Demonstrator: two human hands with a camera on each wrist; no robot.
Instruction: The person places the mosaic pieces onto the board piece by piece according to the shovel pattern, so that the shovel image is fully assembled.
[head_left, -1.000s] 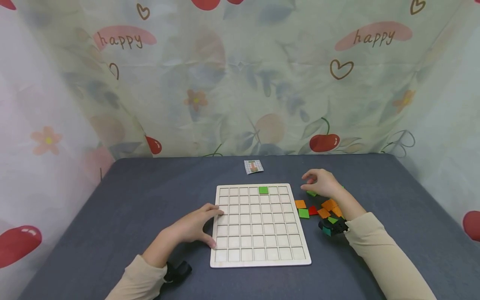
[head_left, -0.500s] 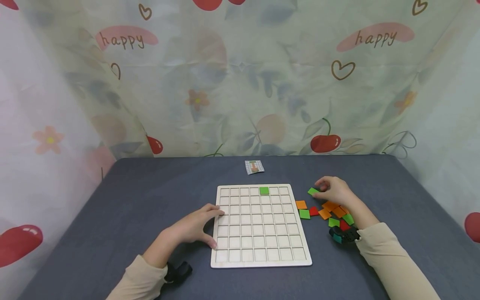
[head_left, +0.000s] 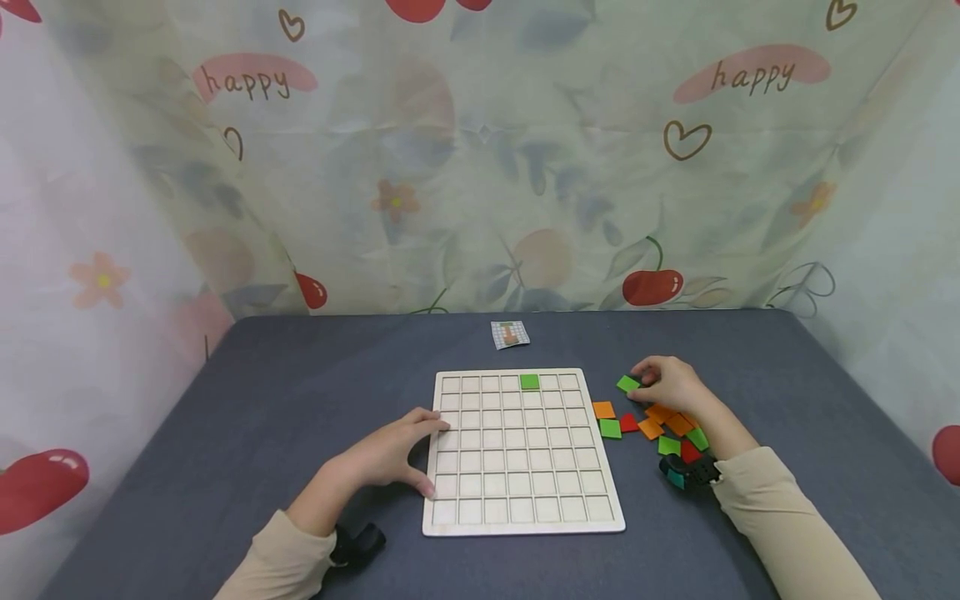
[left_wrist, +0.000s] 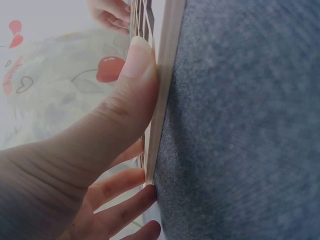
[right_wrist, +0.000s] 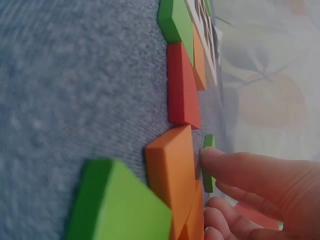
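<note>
A pale wooden grid board (head_left: 617, 500) lies on the table, with one green square tile (head_left: 529, 382) in its far row. My left hand (head_left: 386, 450) rests along the board's left edge, thumb and fingers spread apart; the left wrist view shows the thumb (left_wrist: 137, 67) on the rim. Off the board's far right, my right hand (head_left: 670, 385) pinches another green tile (head_left: 627, 383) between thumb and curled fingers. In the right wrist view the thumb covers part of that green tile (right_wrist: 208, 180).
Between board and right wrist lie loose orange (head_left: 603, 409), green (head_left: 610, 428) and red (head_left: 628, 422) tiles, several more partly overlapping near the wrist. A small printed grid card (head_left: 510, 334) lies beyond the board. A patterned curtain (head_left: 480, 167) hangs behind the dark table.
My right hand has moved right and slightly nearer, taking hold of the green tile at its fingertips. More tiles show beside the wrist. My left hand stays on the board.
</note>
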